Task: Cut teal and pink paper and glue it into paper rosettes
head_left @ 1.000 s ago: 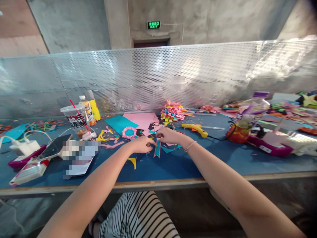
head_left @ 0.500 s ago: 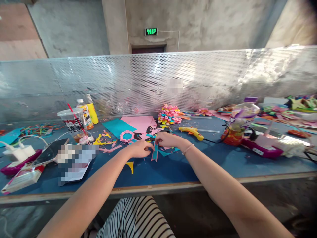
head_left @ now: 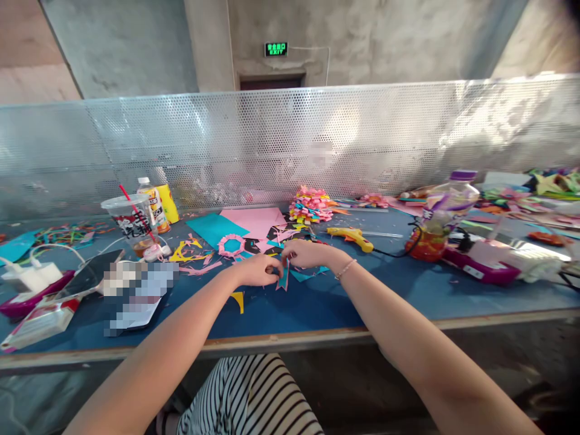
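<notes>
Low over the blue table, a small teal-and-pink paper ribbon (head_left: 283,280) with a notched tail hangs between my hands. My right hand (head_left: 302,254) pinches its upper end, the fingertips hiding that part. From the left, my left hand (head_left: 259,270) has its fingers curled against the strip's edge, closed on the paper. Just behind my left hand lies a paper ring (head_left: 231,246) with a pink ruffled rim and teal middle. A yellow paper scrap (head_left: 238,301) rests in front of my left hand. Teal scraps (head_left: 309,273) lie beside my right hand.
A yellow glue gun (head_left: 350,238) with a black cord lies right of a pink-and-yellow paper flower stack (head_left: 310,204). Teal (head_left: 215,232) and pink sheets (head_left: 254,220) are behind. A plastic cup (head_left: 131,220) and phone (head_left: 142,302) stand left, a drink bottle (head_left: 441,223) right.
My left hand has moved slightly right, its fingers now closed against the paper ribbon. My right hand keeps its pinch at the top. The view has tilted a little.
</notes>
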Action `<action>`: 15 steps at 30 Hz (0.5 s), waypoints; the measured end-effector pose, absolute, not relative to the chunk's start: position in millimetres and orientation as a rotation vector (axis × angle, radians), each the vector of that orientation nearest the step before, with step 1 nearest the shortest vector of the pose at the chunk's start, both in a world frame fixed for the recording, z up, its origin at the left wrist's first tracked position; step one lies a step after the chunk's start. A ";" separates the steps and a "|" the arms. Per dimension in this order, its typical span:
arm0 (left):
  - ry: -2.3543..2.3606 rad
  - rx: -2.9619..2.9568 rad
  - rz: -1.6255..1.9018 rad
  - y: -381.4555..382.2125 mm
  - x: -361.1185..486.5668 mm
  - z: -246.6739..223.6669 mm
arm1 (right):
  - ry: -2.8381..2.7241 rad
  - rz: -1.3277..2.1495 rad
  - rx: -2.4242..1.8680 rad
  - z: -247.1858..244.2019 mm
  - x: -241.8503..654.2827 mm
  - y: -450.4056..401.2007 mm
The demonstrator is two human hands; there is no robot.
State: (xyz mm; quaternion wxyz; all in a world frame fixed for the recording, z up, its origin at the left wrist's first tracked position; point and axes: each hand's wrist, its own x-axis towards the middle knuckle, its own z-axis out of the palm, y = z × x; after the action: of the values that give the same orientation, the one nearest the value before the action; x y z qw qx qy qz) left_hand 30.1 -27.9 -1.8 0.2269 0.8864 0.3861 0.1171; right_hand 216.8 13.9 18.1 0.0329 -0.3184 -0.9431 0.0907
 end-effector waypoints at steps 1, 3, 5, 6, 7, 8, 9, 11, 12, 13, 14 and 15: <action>1.071 2.432 0.310 -28.0 30.2 -1.8 | -2.903 0.301 -0.966 17.6 216.7 14.3; 1.076 2.414 0.292 -27.9 30.1 -2.0 | -2.907 0.345 -0.945 16.6 216.3 14.8; 1.067 2.409 0.288 -27.5 29.8 -2.1 | -2.924 0.381 -0.922 16.2 215.9 14.5; 1.062 2.409 0.288 -27.3 29.6 -2.1 | -2.935 0.394 -0.906 16.4 215.6 14.1; 1.060 2.409 0.291 -27.1 29.5 -1.9 | -2.944 0.403 -0.890 16.7 215.4 13.5; 1.061 2.407 0.294 -27.1 29.4 -1.8 | -2.949 0.404 -0.881 17.2 215.3 13.0; 1.065 2.404 0.295 -27.2 29.4 -1.5 | -2.949 0.393 -0.885 17.8 215.3 12.7; 1.078 2.393 0.295 -27.8 29.7 -0.7 | -2.937 0.347 -0.933 18.7 216.0 12.9; 1.082 2.389 0.296 -28.2 29.8 -0.2 | -2.926 0.317 -0.964 18.8 216.6 13.5; 1.083 2.387 0.298 -28.7 29.9 0.3 | -2.913 0.289 -0.988 18.7 217.4 14.5; 1.081 2.388 0.300 -29.1 29.9 0.8 | -2.901 0.269 -1.003 18.4 218.2 15.7; 1.080 2.389 0.303 -29.4 29.9 1.3 | -2.887 0.259 -1.009 17.7 219.0 17.0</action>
State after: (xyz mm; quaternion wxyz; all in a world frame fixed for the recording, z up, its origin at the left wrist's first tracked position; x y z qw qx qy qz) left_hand 29.9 -29.4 1.3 0.2487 0.8768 0.3962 0.1113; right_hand 219.0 17.0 17.7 0.0364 -0.3286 -0.9400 0.0842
